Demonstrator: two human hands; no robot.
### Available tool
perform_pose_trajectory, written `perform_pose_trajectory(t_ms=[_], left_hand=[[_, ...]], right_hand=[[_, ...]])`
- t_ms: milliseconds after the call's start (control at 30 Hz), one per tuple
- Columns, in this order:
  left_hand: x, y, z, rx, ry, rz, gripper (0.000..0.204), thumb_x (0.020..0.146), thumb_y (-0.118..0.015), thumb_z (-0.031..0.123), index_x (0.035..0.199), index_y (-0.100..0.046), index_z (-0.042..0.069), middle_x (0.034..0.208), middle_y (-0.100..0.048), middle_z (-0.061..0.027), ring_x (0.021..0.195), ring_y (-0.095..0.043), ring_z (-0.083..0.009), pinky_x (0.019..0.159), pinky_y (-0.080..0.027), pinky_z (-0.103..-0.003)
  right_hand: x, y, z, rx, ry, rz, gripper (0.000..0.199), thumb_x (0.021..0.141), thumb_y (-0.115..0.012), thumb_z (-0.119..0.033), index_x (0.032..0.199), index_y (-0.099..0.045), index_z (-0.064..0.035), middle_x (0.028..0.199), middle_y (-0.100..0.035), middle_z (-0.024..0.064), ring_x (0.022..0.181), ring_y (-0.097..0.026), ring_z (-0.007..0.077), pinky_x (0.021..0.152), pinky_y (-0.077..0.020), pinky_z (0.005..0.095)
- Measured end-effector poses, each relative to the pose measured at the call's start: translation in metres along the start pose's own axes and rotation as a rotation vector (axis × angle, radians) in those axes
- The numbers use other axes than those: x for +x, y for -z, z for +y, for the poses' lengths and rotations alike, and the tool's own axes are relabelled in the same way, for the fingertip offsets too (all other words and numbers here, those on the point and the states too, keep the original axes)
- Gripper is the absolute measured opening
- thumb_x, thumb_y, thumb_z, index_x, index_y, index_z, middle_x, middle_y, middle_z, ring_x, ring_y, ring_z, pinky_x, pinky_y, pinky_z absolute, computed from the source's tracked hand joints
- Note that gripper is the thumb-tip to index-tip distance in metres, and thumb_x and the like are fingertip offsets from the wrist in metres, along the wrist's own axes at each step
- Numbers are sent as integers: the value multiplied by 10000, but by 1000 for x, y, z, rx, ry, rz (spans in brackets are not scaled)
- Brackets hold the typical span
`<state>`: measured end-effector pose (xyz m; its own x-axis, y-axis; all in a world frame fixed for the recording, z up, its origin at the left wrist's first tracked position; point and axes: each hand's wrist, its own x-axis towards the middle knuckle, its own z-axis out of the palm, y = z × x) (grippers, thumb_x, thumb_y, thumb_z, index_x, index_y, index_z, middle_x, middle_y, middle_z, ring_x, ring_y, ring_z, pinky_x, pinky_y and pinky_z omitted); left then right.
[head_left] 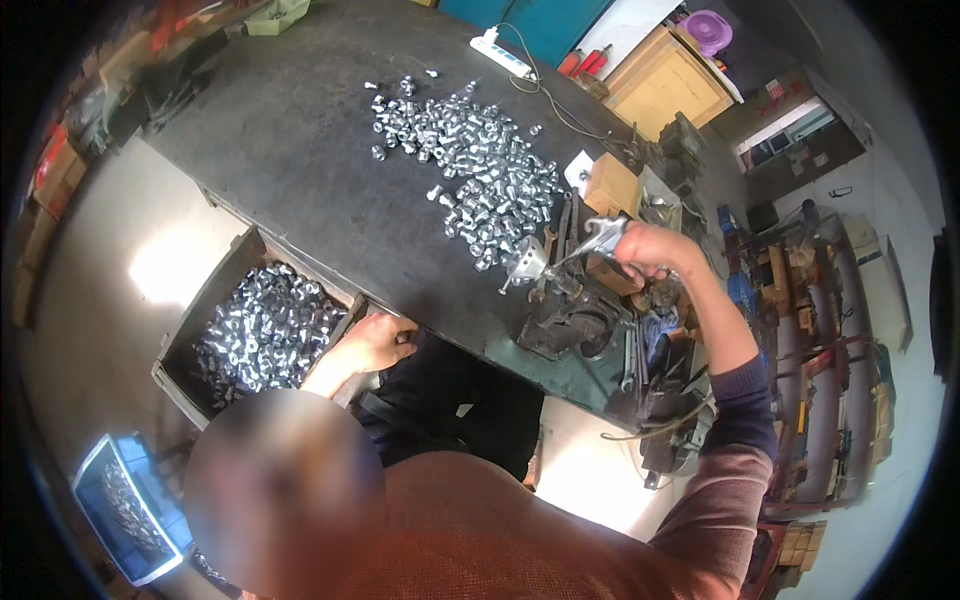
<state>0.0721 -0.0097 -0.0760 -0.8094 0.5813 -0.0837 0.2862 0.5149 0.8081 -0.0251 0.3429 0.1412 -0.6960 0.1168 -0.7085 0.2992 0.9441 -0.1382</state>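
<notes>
My right hand [645, 250] is wrapped around a silver pistol-shaped metal tool [603, 238], whose thin end points toward a round silver chuck [528, 260]. The chuck sits on a dark bench machine [570, 315] at the table's near edge. My left hand [372, 343] rests by the table edge, between it and the open box [247, 250] of metal fittings [265, 330]. Its fingers are curled, and whatever they may hold is hidden. Beyond the chuck, a heap of small shiny metal fittings [490, 170] is spread over the dark table [290, 130].
A white power strip [500, 55] with a cable lies at the far edge. Cardboard boxes [612, 185], wrenches [630, 360] and other clutter crowd the right side. Shelves [820, 380] line the right wall. A blue-framed container of fittings [132, 510] stands at lower left.
</notes>
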Motion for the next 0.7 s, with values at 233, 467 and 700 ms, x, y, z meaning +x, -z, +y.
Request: perform_pose_trajectory(t_ms=[233,467,700], left_hand=[[-21,5,-21,48,136,17,291,728,-627,182,988,-627,53,847,-639,-168,836,-612,-298,764,-472,-365],[-42,1,-43,103,232,-31,303,727,-619,196,997,-629,58,842,-640,-169,839,-614,-297,769,-477,-355],[-11,22,-1,28,55,12,270,734,-609,162,976,-625,45,837,-636,-165,816,-615,-297,750,-474,-379]], right_hand=[[-71,-1,16,301,152,369,522,652,-500,-110,1149,-436,38,577,-570,89,324,-398,92,300,-291,252],[-123,-135,81,812,603,111,301,715,-617,-118,990,-571,-5,816,-616,124,657,-581,186,597,-473,313],[-21,-329,60,847,455,-198,297,601,-698,-83,892,-652,-42,809,-635,46,765,-577,143,700,-444,267]])
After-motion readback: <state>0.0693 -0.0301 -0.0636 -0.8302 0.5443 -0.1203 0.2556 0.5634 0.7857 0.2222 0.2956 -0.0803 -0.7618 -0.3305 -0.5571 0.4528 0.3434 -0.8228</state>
